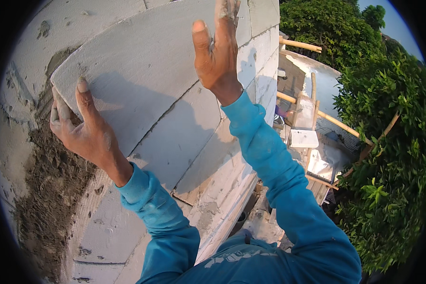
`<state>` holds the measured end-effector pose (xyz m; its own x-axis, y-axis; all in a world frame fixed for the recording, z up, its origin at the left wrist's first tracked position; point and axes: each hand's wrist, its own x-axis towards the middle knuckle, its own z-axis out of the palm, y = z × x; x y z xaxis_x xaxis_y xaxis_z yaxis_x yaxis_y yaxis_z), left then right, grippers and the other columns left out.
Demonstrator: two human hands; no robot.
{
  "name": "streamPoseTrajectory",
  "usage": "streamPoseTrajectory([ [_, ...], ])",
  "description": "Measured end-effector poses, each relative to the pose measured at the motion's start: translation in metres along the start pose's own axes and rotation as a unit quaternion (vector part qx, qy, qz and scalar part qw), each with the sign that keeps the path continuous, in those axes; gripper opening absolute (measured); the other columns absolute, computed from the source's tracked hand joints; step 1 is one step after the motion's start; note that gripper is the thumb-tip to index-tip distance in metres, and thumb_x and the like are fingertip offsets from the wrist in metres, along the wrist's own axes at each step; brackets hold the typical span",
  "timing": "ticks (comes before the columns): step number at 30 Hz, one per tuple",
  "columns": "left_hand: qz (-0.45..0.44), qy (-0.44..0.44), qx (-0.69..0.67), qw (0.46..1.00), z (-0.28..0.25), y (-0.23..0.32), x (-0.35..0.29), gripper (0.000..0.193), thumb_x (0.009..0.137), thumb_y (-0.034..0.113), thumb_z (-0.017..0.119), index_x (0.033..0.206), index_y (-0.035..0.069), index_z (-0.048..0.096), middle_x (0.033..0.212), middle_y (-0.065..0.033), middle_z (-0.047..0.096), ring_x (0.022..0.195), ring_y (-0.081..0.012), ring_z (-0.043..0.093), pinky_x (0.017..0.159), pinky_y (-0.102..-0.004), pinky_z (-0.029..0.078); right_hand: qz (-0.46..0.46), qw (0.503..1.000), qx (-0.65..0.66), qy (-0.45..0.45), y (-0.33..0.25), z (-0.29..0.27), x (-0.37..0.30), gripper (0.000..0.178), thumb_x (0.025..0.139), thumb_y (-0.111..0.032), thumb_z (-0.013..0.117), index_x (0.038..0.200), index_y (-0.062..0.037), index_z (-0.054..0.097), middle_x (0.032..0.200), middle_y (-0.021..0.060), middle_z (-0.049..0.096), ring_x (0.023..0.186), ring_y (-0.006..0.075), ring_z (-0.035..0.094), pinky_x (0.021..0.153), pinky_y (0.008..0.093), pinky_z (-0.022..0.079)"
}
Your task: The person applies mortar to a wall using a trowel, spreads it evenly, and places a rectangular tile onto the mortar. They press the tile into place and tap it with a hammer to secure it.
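A large whitish aerated concrete block [142, 57] lies against the block wall, its lower edge along a dark joint. My left hand [87, 130] is at the block's left end, thumb on its face and fingers round the corner edge. My right hand [217, 59] lies flat near the block's right end, with fingers stretched upward and thumb apart; the fingertips run to the picture's top edge. Grey dust coats the fingers of both hands. Beneath the block are lower wall blocks [175, 137], where shadows of my arms fall.
Rough brown mortar [52, 199] covers the wall at left, beside a grey plastered surface [14, 137]. Far below on the right are bamboo poles [343, 124], a white slab [304, 138] and a metal sheet roof [326, 163]. Leafy trees [383, 189] line the right side.
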<state>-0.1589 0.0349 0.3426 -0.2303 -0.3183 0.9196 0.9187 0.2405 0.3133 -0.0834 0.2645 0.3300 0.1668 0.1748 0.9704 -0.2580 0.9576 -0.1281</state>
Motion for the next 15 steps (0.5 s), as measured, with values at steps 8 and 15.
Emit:
streamPoseTrajectory([
  [8,0.022,0.031,-0.072,0.997,0.007,0.01,0.001,0.066,0.085,0.046,0.079,0.121,-0.008,0.066,0.111,-0.0211,0.06,0.106,-0.0279,0.063,0.085,-0.0425,0.059,0.027,0.999,-0.017,-0.043,0.049,0.066,0.01,0.079,0.103,-0.042,0.045,0.158,0.0031,0.01,0.164,0.029,0.007,0.153,0.0436,0.0,0.121,0.0573,0.001],
  [15,-0.017,0.009,-0.037,0.999,0.012,-0.012,-0.006,0.078,0.08,0.056,0.08,0.12,-0.01,0.066,0.093,-0.0178,0.064,0.078,-0.0233,0.067,0.066,-0.0378,0.058,-0.003,0.997,-0.08,0.017,0.001,0.015,-0.041,0.076,0.1,-0.046,0.05,0.154,0.0011,0.025,0.153,0.0338,0.03,0.146,0.0464,0.025,0.117,0.0561,0.024],
])
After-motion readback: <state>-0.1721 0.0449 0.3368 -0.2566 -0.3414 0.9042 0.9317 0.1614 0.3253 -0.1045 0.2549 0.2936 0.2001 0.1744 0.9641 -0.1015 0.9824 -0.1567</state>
